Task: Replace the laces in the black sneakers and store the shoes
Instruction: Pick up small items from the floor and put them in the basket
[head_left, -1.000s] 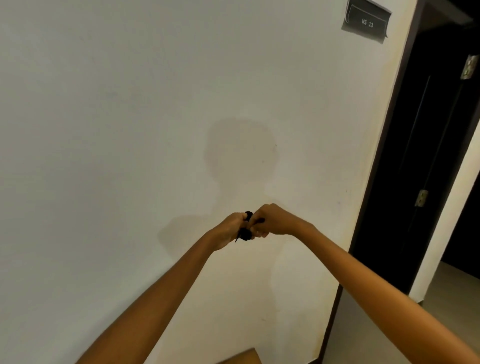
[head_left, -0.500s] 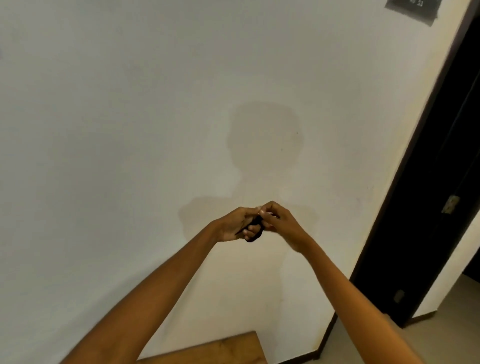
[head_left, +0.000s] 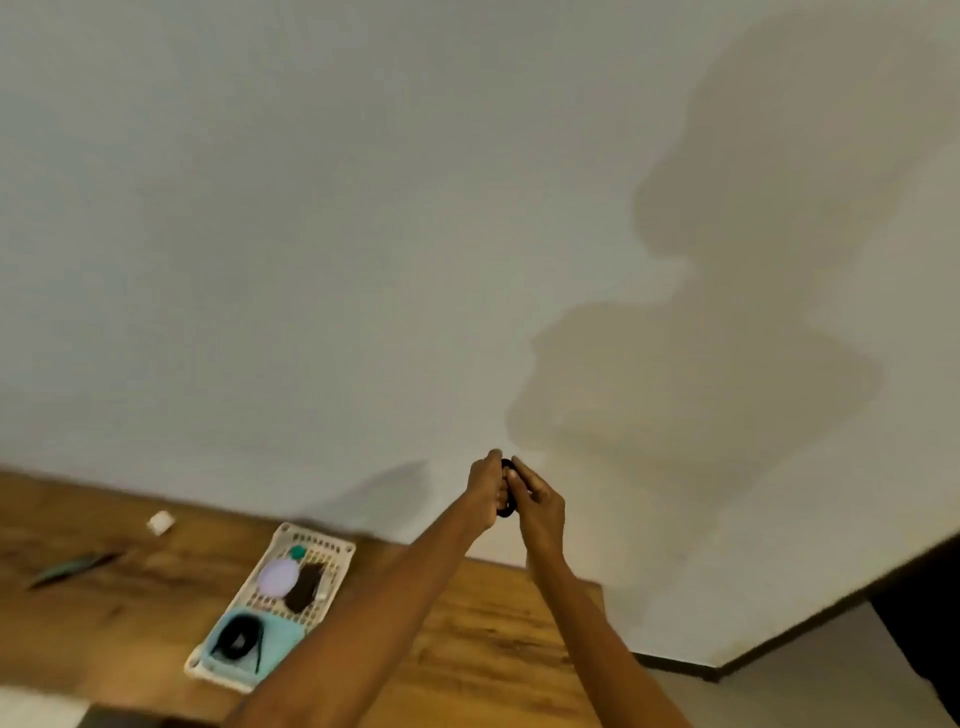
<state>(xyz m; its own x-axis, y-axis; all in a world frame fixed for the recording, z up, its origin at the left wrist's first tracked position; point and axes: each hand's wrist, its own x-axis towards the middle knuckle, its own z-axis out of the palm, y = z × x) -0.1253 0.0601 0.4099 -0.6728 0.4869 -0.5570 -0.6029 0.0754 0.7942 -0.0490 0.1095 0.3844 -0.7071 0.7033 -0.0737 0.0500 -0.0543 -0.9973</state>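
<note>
Both arms reach out toward the white wall. My left hand and my right hand meet and grip a small bundle of black lace between them; most of it is hidden by the fingers. Another black lace coil lies on a light blue cloth in a white perforated tray on the wooden table. No sneakers are in view.
The tray also holds a pale round lid, a dark piece and a small teal thing. A white small object and a dark tool lie at the table's left. Floor and dark doorway are at the right.
The view has swung left and down, so the table and tray have come into sight and the door has slid to the right edge. Both hands still hold the black lace bundle.
</note>
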